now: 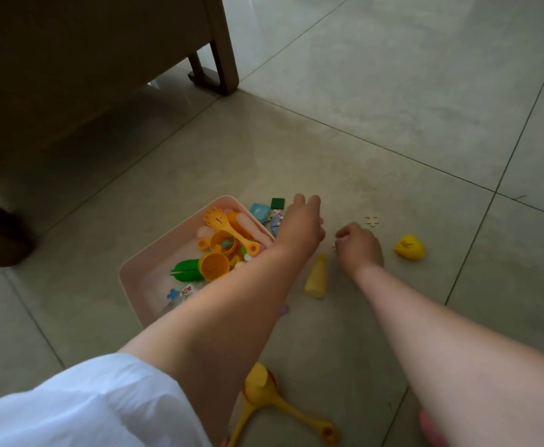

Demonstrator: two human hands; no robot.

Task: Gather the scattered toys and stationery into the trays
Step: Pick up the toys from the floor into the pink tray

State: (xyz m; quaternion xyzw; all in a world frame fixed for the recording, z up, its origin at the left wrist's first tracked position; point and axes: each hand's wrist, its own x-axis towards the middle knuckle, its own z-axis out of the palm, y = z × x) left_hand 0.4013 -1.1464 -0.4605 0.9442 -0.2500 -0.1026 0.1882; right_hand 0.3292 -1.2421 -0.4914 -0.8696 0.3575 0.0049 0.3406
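While many toys sit in the pink tray (128, 269), a yellow duck (409, 247), puzzle piece (372, 220) and blocks (260, 210) wait on the floor (393, 124); the left hand (299, 225) looks open and the right hand (359, 243) is curled, maybe pinching something tiny.

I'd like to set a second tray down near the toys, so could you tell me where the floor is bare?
Bare floor lies beyond the puzzle piece and yellow duck, and left of the pink tray toward the furniture leg. It is crowded between tray and duck, where both hands, the blocks and pale yellow toy sit.
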